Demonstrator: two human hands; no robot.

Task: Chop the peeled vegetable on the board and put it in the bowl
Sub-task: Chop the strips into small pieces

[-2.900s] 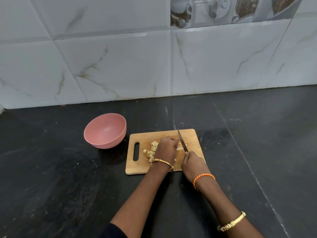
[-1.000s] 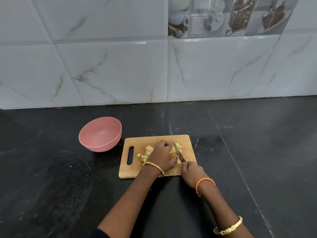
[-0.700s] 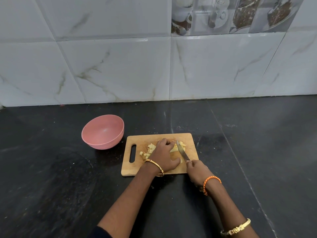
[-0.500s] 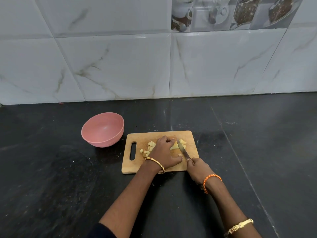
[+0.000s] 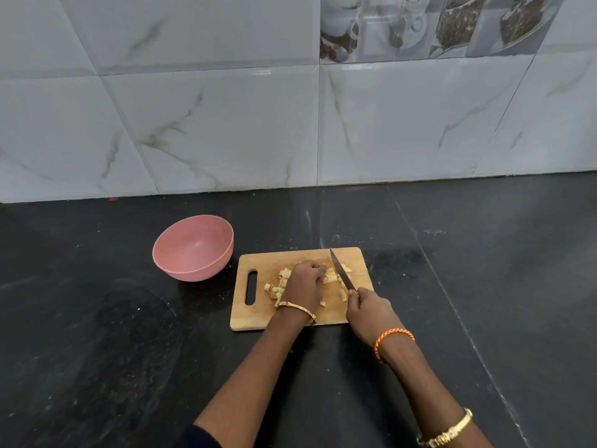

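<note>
Since half a second ago the knife (image 5: 342, 270) has been lifted at its tip, so that the blade is now seen angled up and away over the far right part of the wooden cutting board (image 5: 258, 313), where before it lay lower among the pieces. The knife handle is gripped by the right hand (image 5: 368, 310), whose fingers are curled fully round it at the near right edge of the board. The left hand (image 5: 305, 286) is set on the middle of the board with its fingers curled down onto the pale peeled vegetable (image 5: 332, 274), which is held just left of the blade; how much of it is covered by the hand cannot be told. Cut pieces (image 5: 278, 287) are scattered on the board to the left of the left hand, and a few more (image 5: 342, 294) lie between the two hands. The board is laid on a black countertop (image 5: 129, 350), its handle slot turned to the left. A pink bowl (image 5: 193, 248) is stood on the counter just left of and slightly beyond the board, apart from it, and nothing is seen inside it. Marbled white wall tiles (image 5: 226, 124) are seen behind the counter.
</note>
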